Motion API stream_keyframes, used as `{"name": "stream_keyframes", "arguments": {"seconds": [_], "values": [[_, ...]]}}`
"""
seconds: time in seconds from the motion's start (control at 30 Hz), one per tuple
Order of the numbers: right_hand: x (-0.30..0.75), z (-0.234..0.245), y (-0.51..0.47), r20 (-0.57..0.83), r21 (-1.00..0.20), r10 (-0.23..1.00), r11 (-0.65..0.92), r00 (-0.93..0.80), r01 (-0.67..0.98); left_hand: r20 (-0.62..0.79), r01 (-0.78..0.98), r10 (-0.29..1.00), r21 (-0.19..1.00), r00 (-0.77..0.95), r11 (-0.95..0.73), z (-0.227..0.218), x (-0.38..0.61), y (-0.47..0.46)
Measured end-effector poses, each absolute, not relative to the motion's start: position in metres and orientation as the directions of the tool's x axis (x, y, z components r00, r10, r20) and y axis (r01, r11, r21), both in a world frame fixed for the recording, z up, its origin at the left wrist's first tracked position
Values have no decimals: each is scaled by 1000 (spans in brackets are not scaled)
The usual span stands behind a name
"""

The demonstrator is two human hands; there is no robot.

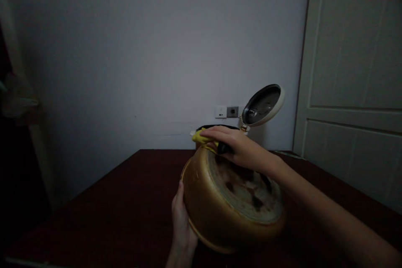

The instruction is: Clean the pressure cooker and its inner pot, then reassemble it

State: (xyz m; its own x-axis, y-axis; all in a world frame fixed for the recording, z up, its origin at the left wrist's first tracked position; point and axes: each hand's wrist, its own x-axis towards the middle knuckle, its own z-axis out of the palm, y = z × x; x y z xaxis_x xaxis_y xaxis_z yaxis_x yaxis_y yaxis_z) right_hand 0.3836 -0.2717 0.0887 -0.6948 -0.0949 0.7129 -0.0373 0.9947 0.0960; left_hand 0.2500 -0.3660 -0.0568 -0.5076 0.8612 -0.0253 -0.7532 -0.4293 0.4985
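Observation:
A gold-coloured pot [210,201] is tipped on its side above the table, its stained, worn base turned up towards me. On the left, my left hand [184,220] grips the pot by its rim, with some fingers hidden behind the wall. My right hand [234,144] is closed on a yellow cloth [200,135] and presses it against the pot's upper side near the base edge. A small black part shows under the right palm; I cannot tell what it belongs to. Behind the pot stands a cooker with its round lid [264,104] raised; its body is mostly hidden.
The dark red table [132,192] reaches back to a pale wall [157,50] with sockets [226,112]. A panelled door [354,92] is on the right. At the far left, a light bundle [19,96] is too dim to make out.

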Motion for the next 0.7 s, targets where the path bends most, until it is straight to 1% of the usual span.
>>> {"name": "stream_keyframes", "arguments": {"seconds": [0.07, 0.1, 0.17, 0.23, 0.33, 0.43, 0.5, 0.6, 0.7], "values": [[394, 81, -254, 756, 22, -51, 998, -653, -53, -67, -826, 900, 433, -430, -362, -57, 241, -367], [399, 76, -249, 756, -11, -19, 999, -654, -42, -92, -848, 909, 407, -407, -339, -57, 237, -366], [410, 67, -249, 721, -70, 45, 998, -692, -8, -140, -866, 905, 379, -403, -327, -58, 229, -365], [417, 62, -262, 660, -116, 74, 993, -747, -4, -169, -862, 887, 369, -429, -347, -58, 224, -360], [411, 61, -289, 602, -144, 21, 986, -798, -83, -163, -847, 868, 359, -470, -392, -59, 226, -351], [388, 65, -297, 619, -116, -48, 982, -784, -152, -150, -845, 871, 363, -468, -392, -59, 237, -344], [375, 68, -283, 638, -107, -22, 987, -770, -116, -156, -855, 886, 376, -437, -356, -58, 244, -343], [372, 68, -245, 654, -135, 104, 991, -749, 20, -192, -865, 899, 408, -393, -291, -56, 244, -347], [392, 60, -221, 649, -181, 206, 977, -732, 114, -212, -849, 888, 445, -409, -285, -56, 229, -353]]}}
